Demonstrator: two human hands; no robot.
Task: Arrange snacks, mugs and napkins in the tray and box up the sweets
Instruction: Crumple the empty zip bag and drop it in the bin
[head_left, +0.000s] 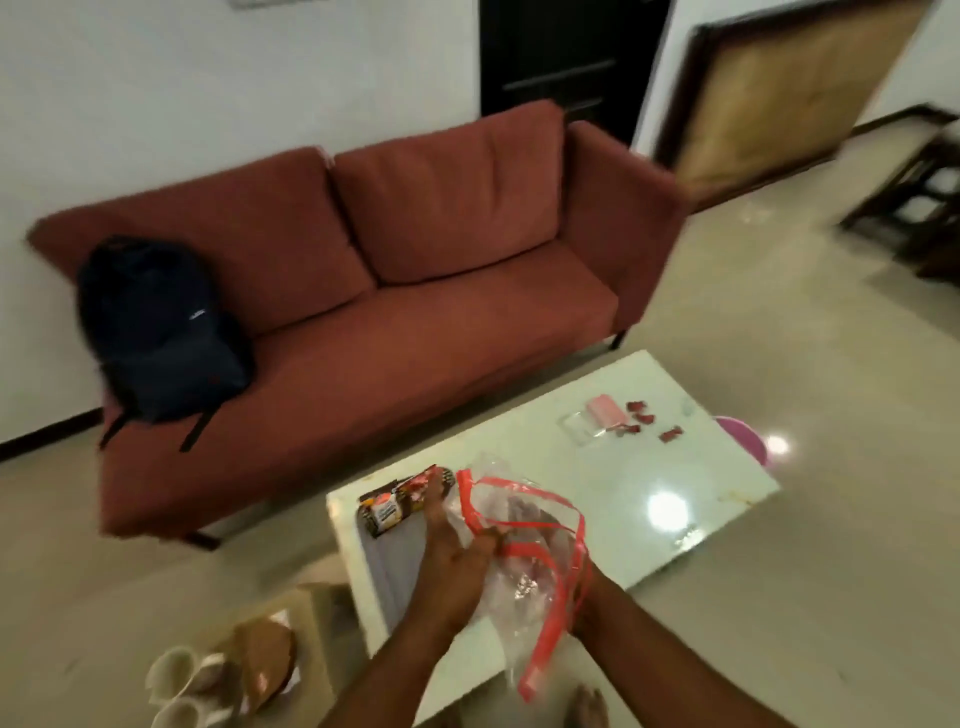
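A clear plastic bag with red zip strips (524, 551) is held over the near end of the white table (623, 499). My left hand (457, 556) pinches the bag's red edge. My right hand (540, 530) is reached inside the bag, blurred behind the plastic, so its grip is unclear. A grey tray (395, 561) lies under my left hand, with snack packets (400, 501) at its far end. Near the table's far end lie a pink box (605, 409), its clear lid (582, 423) and several red sweets (647, 415). White mugs (176, 675) stand at lower left.
A red sofa (415, 291) with a dark backpack (156, 332) on it stands behind the table. A low stool at lower left holds the mugs and a brown round item (270, 654). A purple bucket (743, 436) sits on the floor beyond the table's right edge.
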